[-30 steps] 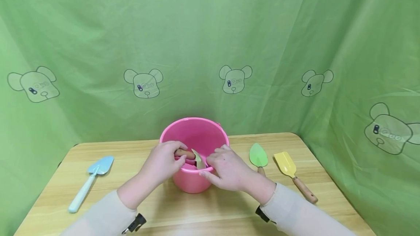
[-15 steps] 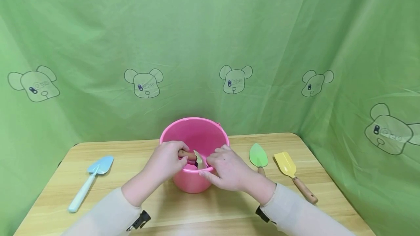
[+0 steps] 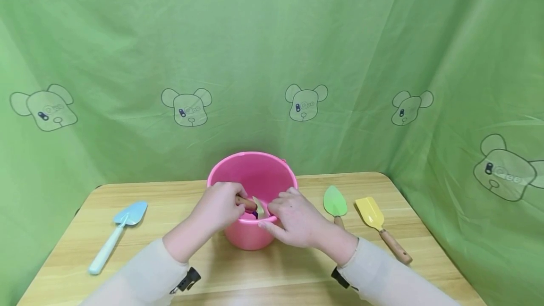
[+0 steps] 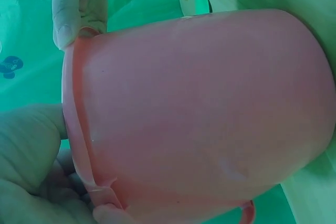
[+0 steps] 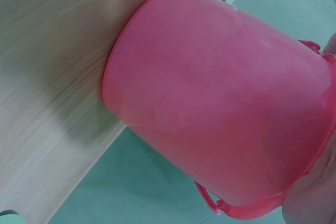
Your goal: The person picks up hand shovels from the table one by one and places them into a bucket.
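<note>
A pink bucket (image 3: 250, 237) stands upright on the table. My left hand (image 3: 216, 207) reaches over its left rim and holds the wooden handle (image 3: 246, 203) of a garden tool. That tool's pale metal head (image 3: 259, 208) is inside the bucket, and its shape is partly hidden. On the right, my right hand (image 3: 297, 216) grips the bucket's rim, thumb outside and fingers over the edge. In the left wrist view the bucket's side (image 4: 199, 114) fills most of the picture. The right wrist view shows the pink wall (image 5: 220, 98), with part of my right hand (image 5: 312, 192) at the rim.
A light blue trowel (image 3: 121, 233) lies on the left of the wooden table (image 3: 250, 287). To the right lie a green trowel (image 3: 335, 201) and a yellow shovel (image 3: 371, 214) with wooden handles. A green curtain (image 3: 246, 60) with bear-head prints surrounds the table's back and sides.
My left hand has shifted slightly right, and the tool has gone a little lower and further right inside the bucket. My right hand and the bucket have stayed in place.
</note>
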Available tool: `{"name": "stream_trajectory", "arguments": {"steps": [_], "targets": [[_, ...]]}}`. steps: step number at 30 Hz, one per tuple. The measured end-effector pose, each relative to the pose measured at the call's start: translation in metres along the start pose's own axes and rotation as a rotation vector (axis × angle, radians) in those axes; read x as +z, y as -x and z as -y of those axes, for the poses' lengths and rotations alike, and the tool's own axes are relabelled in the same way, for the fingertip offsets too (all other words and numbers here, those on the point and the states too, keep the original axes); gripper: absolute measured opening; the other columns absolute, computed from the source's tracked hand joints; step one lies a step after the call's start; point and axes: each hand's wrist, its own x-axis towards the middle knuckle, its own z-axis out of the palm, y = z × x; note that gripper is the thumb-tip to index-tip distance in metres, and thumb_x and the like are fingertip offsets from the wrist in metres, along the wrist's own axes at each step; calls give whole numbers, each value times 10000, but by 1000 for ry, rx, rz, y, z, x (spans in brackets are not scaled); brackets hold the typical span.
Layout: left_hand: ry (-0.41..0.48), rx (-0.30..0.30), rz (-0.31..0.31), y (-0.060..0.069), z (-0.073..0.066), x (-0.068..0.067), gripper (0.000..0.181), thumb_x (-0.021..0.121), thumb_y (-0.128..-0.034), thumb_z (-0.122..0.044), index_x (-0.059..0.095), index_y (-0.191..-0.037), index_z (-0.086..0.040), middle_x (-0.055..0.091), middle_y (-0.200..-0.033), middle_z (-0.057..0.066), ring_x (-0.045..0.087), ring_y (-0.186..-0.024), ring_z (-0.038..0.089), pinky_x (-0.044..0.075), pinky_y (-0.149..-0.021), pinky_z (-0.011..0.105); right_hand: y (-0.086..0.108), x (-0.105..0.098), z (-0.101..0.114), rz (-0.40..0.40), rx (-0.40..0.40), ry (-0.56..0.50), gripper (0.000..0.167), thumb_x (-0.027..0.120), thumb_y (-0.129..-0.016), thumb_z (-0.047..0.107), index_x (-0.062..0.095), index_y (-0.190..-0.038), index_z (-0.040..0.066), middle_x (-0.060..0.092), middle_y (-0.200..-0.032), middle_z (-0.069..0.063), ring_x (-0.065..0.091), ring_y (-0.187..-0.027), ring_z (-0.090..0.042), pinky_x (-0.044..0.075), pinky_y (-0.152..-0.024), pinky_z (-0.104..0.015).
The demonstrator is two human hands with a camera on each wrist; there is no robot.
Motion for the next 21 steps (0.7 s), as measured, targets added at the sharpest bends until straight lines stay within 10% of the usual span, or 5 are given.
{"name": "stream_trajectory", "arguments": {"steps": [21], "targets": [[-39,-48,89,-9,-7,-1,131,708,-777,30,680,-784,-98,680,-735,-67,577,-646,131,481,-555,262,0,1,-1,-1,0,13,437,443,-1003,555,418,-692,248,374,-628,146,356,-655,-90,337,-750,-297]]}}
